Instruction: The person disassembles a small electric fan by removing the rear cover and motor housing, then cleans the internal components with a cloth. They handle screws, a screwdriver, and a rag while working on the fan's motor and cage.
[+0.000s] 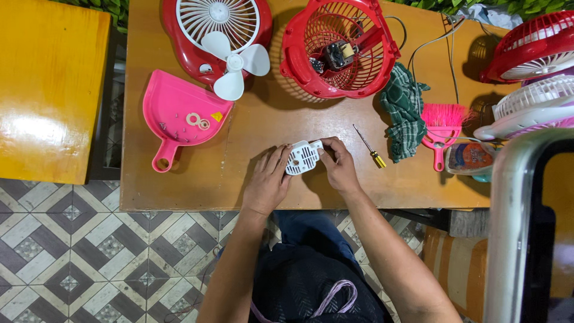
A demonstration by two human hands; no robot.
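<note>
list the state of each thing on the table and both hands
small white vented plastic cover: held off the table by both hands
left hand: gripping cover's left edge
right hand: gripping cover's right edge
red fan housing: opened, motor exposed
white fan blade: detached
yellow-handled screwdriver: lying unused
pink dustpan: holding small parts

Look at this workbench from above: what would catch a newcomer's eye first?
Probably the red fan housing lying open at the top centre, its motor exposed. Beside it on the left, a white fan blade rests on a red fan grille, above a pink dustpan. Lower down, both hands hold a small white vented cover.
</note>
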